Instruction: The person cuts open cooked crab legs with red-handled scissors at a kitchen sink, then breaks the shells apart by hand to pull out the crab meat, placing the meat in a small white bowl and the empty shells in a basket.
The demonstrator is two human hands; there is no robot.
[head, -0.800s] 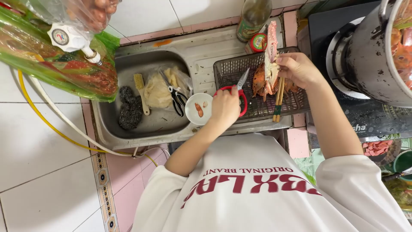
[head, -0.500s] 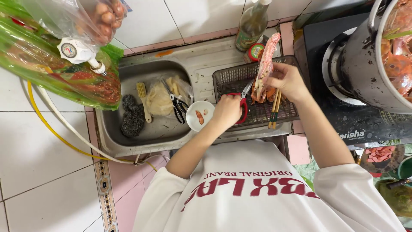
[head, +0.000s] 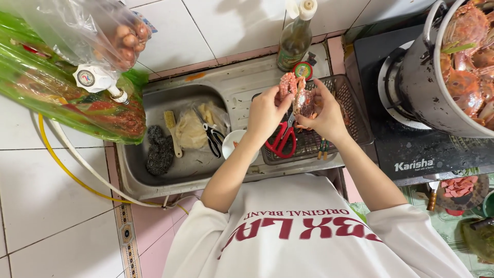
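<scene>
As the two hands drew together: the orange-red raw crab (head: 297, 98) had come up off the dark wire basket (head: 355, 123) on the steel sink desk (head: 242, 82).
Left hand (head: 265, 113): grip pinched on the crab's claw end; the red-handled scissors (head: 282, 141) hung from its fingers, no longer cutting.
Right hand (head: 329, 119): grip closed round the shell.

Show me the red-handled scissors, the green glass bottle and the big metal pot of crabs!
red-handled scissors (head: 280, 143), head view, on the red handle loop.
green glass bottle (head: 294, 44), head view, on the middle of its body.
big metal pot (head: 422, 87), head view, on its outer steel wall.
</scene>
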